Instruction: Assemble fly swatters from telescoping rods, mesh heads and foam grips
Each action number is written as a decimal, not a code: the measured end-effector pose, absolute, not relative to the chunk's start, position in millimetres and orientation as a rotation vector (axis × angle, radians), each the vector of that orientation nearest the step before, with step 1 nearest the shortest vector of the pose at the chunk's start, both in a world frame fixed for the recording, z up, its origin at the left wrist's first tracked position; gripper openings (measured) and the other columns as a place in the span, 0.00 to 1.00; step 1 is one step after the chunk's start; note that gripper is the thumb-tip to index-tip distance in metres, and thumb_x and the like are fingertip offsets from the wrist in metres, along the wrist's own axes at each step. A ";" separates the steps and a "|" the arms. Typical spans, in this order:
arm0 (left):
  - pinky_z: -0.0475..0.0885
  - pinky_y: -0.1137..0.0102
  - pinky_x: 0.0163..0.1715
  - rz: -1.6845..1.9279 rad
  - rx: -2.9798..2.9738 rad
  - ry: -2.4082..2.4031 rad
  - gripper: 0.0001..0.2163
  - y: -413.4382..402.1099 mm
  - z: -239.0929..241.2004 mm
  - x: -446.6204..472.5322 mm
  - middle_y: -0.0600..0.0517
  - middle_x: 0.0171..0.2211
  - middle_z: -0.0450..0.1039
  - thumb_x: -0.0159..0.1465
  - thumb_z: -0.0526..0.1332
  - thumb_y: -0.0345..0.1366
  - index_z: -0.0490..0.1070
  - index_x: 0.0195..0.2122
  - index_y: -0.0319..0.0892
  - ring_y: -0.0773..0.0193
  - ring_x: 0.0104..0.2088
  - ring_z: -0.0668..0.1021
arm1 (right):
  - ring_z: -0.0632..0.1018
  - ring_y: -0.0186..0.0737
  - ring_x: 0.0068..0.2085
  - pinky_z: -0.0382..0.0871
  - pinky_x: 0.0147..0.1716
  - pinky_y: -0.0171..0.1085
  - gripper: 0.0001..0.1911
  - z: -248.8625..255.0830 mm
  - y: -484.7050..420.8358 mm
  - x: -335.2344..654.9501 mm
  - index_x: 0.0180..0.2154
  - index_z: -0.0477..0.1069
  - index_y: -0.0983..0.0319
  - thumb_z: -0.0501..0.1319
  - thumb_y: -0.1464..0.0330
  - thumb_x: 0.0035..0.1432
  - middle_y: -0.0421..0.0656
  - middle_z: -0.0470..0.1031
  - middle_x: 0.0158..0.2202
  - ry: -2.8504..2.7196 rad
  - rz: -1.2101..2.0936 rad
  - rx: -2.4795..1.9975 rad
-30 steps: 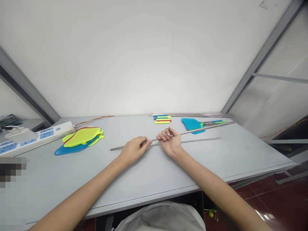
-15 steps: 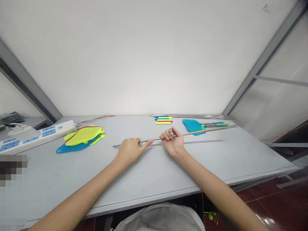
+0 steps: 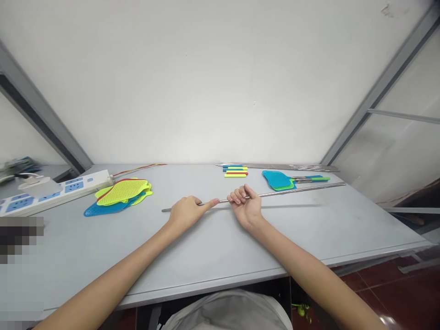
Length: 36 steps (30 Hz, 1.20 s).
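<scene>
A long thin metal rod (image 3: 295,189) lies crosswise above the table, slanting up toward the right. My left hand (image 3: 185,213) is closed over it near its left end, palm down, thumb stretched along the rod. With the palm turned up, my right hand (image 3: 248,208) curls its fingers round the rod near its middle. Beyond the right hand are several coloured plastic tubes (image 3: 235,172) in blue, yellow and red. Fly swatters with a blue head (image 3: 276,179) lie behind the rod's right half. At the left, yellow perforated swatter heads (image 3: 123,191) overlap a blue swatter head (image 3: 103,209).
More metal rods (image 3: 282,166) lie along the wall at the back. A white power strip (image 3: 92,181) with a plugged-in adapter (image 3: 39,187) stands at the left. Grey frame posts (image 3: 374,98) flank the table (image 3: 192,261), whose front edge runs before my body.
The rod and both hands keep nearly the same grip, with the right hand slightly lower. The view has shifted slightly, moving the table items a little rightward.
</scene>
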State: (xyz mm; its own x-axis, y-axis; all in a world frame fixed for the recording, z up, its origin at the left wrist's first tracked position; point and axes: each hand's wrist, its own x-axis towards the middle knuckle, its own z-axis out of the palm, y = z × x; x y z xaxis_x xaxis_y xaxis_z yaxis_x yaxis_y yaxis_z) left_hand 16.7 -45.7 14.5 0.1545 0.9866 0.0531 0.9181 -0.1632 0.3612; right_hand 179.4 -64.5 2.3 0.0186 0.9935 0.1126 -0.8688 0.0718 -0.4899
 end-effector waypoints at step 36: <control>0.50 0.71 0.19 0.373 2.413 1.806 0.28 -61.0 13.9 24.5 0.50 0.16 0.69 0.55 0.36 0.56 0.64 0.15 0.43 0.61 0.21 0.70 | 0.52 0.29 0.16 0.56 0.22 0.35 0.18 -3.1 -63.3 182.4 0.16 0.49 0.62 0.48 0.65 0.56 0.33 0.43 0.14 -0.495 1.473 -0.380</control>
